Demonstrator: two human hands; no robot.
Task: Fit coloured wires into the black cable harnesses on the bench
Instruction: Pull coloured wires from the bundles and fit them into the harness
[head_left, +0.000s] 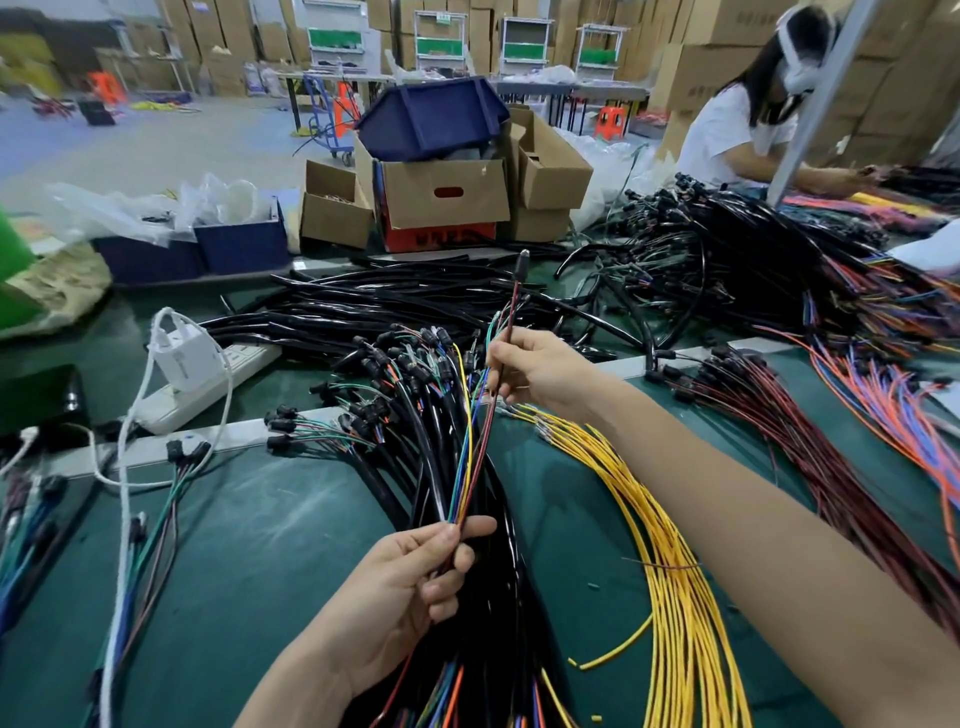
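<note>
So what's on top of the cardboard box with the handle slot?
A dark blue plastic bin sits tilted over the cardboard box. It covers the opening, so the contents are hidden, apart from something dark showing at the right-hand gap.

A thick bundle of black sheathed cable harnesses (415, 426) lies lengthwise on the green surface (260, 545), with its connector ends fanned out at the far end. A fan of thin yellow, green and blue wires (466, 457) rises from the left hand's (415, 577) pinch. A dark red wire (511, 312) (black-tipped, nearly upright) is pinched by the right hand (540, 371). Loose yellow wires (675, 545) lie just beside the bundle.
</note>
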